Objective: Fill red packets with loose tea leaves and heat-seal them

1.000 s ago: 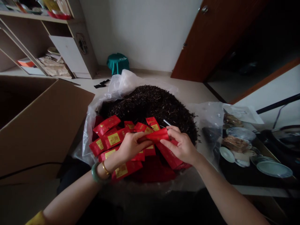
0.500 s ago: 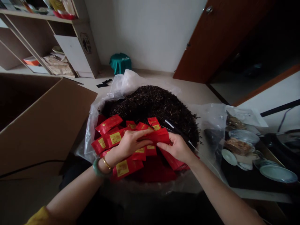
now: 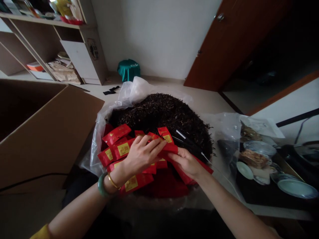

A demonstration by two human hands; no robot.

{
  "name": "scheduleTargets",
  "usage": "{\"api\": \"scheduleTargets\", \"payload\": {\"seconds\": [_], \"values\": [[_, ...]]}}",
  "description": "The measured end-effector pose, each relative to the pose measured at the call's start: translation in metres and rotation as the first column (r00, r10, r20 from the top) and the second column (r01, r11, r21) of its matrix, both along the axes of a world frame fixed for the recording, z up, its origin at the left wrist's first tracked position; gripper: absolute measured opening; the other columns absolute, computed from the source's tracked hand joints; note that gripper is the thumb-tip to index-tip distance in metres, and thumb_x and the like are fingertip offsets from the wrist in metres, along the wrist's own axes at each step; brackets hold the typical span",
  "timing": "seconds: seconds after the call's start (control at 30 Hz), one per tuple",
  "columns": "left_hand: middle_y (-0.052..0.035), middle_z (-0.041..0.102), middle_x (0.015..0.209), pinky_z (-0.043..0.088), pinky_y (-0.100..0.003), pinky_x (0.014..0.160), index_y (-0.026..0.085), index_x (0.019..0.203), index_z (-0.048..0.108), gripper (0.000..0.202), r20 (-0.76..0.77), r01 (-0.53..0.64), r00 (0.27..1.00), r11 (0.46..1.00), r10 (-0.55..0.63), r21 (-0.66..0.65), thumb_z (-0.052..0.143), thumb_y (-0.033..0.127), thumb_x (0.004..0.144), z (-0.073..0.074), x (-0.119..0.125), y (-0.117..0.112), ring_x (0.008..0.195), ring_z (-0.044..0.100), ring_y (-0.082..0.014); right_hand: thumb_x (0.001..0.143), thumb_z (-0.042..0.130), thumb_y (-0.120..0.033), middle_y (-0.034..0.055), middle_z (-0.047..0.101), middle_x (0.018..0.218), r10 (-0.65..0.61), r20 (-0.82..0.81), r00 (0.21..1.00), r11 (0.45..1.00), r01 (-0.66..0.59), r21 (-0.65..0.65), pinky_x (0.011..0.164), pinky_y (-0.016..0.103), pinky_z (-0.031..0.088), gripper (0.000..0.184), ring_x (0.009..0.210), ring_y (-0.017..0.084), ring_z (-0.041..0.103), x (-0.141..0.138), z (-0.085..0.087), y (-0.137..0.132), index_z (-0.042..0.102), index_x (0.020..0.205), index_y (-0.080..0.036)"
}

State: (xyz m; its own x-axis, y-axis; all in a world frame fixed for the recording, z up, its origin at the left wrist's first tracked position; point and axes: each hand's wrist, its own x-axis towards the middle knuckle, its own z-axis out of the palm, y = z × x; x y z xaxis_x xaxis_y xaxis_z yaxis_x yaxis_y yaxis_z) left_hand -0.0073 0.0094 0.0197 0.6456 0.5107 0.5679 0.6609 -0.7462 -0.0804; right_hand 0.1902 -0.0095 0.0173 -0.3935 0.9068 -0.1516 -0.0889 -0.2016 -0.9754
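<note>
A large clear plastic bag [image 3: 129, 91] holds a heap of dark loose tea leaves [image 3: 164, 113]. Several small red packets with yellow labels [image 3: 117, 147] lie fanned over the near side of the heap. My left hand [image 3: 141, 154], with a green bangle on its wrist, pinches a red packet [image 3: 170, 148] from the left, fingers on top. My right hand [image 3: 185, 162] grips the same packet from below and rests on a bundle of red packets [image 3: 196, 166]. A black-and-white rod-like tool [image 3: 183, 136] lies on the leaves just beyond.
An open cardboard box [image 3: 47, 129] stands at the left. Wooden shelves [image 3: 50, 43] line the back left, a green bundle [image 3: 128, 69] sits by the wall and a brown door [image 3: 224, 43] is behind. Dishes and bowls [image 3: 259, 156] crowd a dark tray at the right.
My hands have closed in over the red packet. The left fingers slid further right on top of it and the right hand dropped lower, beneath it. The view shifted slightly.
</note>
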Motion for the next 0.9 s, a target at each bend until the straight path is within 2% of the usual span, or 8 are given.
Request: {"api": "scheduleTargets", "payload": {"seconds": [0.07,0.13,0.27,0.33,0.43,0.63,0.8,0.9], "values": [[-0.0097,0.068,0.111,0.044,-0.039,0.076,0.018,0.127,0.054,0.044,-0.004,0.014,1.000,1.000,-0.014,-0.008,0.051,0.043,0.092,-0.003,0.003,-0.001,0.091,0.057,-0.0239,0.077,0.069,-0.044,0.0088,0.071,0.111,0.054,-0.075,0.996,0.996,-0.059,-0.066,0.099,0.044,0.045,0.040,0.105,0.023,0.064,0.000,0.001,-0.001,0.069,0.107,-0.018],[-0.0087,0.068,0.113,0.041,-0.045,0.091,0.018,0.127,0.054,0.038,0.010,0.026,1.000,1.000,-0.026,-0.001,0.049,0.036,0.094,-0.008,0.006,-0.003,0.100,0.056,-0.0241,0.074,0.072,-0.043,0.0099,0.069,0.114,0.122,-0.167,0.978,0.981,-0.144,-0.127,0.102,0.044,0.041,0.044,0.111,0.024,0.060,0.000,0.001,-0.001,0.067,0.110,-0.018],[-0.0068,0.064,0.122,0.017,-0.055,0.113,0.019,0.128,0.053,0.034,0.043,0.033,0.998,0.999,-0.034,0.037,0.044,0.020,0.095,-0.016,0.011,-0.005,0.121,0.049,-0.0265,0.073,0.075,-0.044,0.0094,0.068,0.117,0.145,-0.364,0.920,0.955,-0.226,-0.191,0.107,0.044,0.035,0.043,0.118,0.024,0.055,0.001,-0.003,-0.002,0.067,0.107,-0.020],[-0.0083,0.062,0.126,0.014,-0.057,0.114,0.018,0.131,0.050,0.037,0.052,0.036,0.998,0.999,-0.038,0.034,0.043,0.018,0.095,-0.019,0.012,-0.005,0.125,0.046,-0.0281,0.074,0.073,-0.044,0.0077,0.067,0.118,0.127,-0.412,0.902,0.947,-0.234,-0.221,0.108,0.044,0.034,0.042,0.119,0.023,0.054,0.001,-0.004,-0.003,0.066,0.109,-0.023],[-0.0112,0.061,0.125,0.020,-0.055,0.114,0.017,0.135,0.045,0.040,0.084,0.075,0.994,0.997,-0.073,-0.018,0.042,0.017,0.095,-0.022,0.012,-0.003,0.125,0.048,-0.0271,0.076,0.073,-0.044,0.0062,0.068,0.116,0.126,-0.412,0.902,0.932,-0.250,-0.262,0.107,0.043,0.035,0.043,0.117,0.023,0.056,0.001,-0.006,-0.003,0.064,0.113,-0.025],[-0.0161,0.060,0.119,0.031,-0.059,0.109,0.012,0.136,0.041,0.060,0.167,0.215,0.969,0.959,-0.185,-0.183,0.055,0.045,0.088,-0.024,0.011,0.004,0.111,0.055,-0.0281,0.074,0.072,-0.051,0.0064,0.068,0.113,0.119,-0.323,0.939,0.928,-0.221,-0.300,0.104,0.042,0.037,0.051,0.115,0.023,0.057,0.006,-0.015,-0.002,0.062,0.116,-0.024],[-0.0153,0.060,0.115,0.038,-0.057,0.104,0.010,0.134,0.043,0.043,0.171,0.254,0.960,0.947,-0.222,-0.198,0.046,0.026,0.094,-0.019,0.009,0.005,0.106,0.056,-0.0270,0.074,0.072,-0.051,0.0057,0.067,0.116,0.163,-0.401,0.901,0.931,-0.276,-0.241,0.106,0.041,0.035,0.050,0.116,0.022,0.056,0.001,-0.011,-0.002,0.062,0.116,-0.025],[-0.0154,0.059,0.115,0.045,-0.051,0.099,0.011,0.134,0.042,0.042,0.177,0.272,0.955,0.941,-0.237,-0.203,0.044,0.025,0.094,-0.017,0.008,0.005,0.107,0.055,-0.0267,0.071,0.073,-0.052,0.0059,0.067,0.116,0.150,-0.440,0.885,0.944,-0.260,-0.201,0.107,0.039,0.036,0.050,0.117,0.023,0.054,-0.003,-0.003,-0.003,0.065,0.112,-0.025]]}}
